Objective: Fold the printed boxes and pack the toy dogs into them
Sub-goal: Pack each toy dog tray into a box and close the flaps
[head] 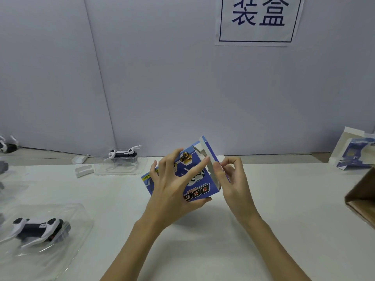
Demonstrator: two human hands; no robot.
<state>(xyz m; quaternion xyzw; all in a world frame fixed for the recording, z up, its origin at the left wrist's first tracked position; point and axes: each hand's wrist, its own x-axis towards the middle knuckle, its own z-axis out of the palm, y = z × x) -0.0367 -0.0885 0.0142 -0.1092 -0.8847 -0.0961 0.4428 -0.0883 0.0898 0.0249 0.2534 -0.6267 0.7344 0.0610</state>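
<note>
Head view, looking forward and down at a white desk (203,250) set against a pale partition wall. At the centre, both hands hold a blue printed box (197,182) clear of the desk surface, its "DOG" lettering upside down to the camera. The left hand (172,191) grips the box from the left, thumb under the lower edge and fingers spread across the printed face, with the index finger reaching toward the upper right corner. The right hand (229,179) pinches an open side flap (210,152) of the box between thumb and curled fingers. One toy dog (38,227), white and black, lies in a clear plastic tray (77,216) at the lower left. A second toy dog (123,153) rests in another clear tray (140,167) near the wall, just beside two small white plastic pieces (84,171). Part of a third toy (7,146) shows at the far left edge. Another printed box (353,155) stands at the right. A brown carton (363,199) enters from the right edge. A paper sign (258,19) with two printed characters hangs on the wall.
</note>
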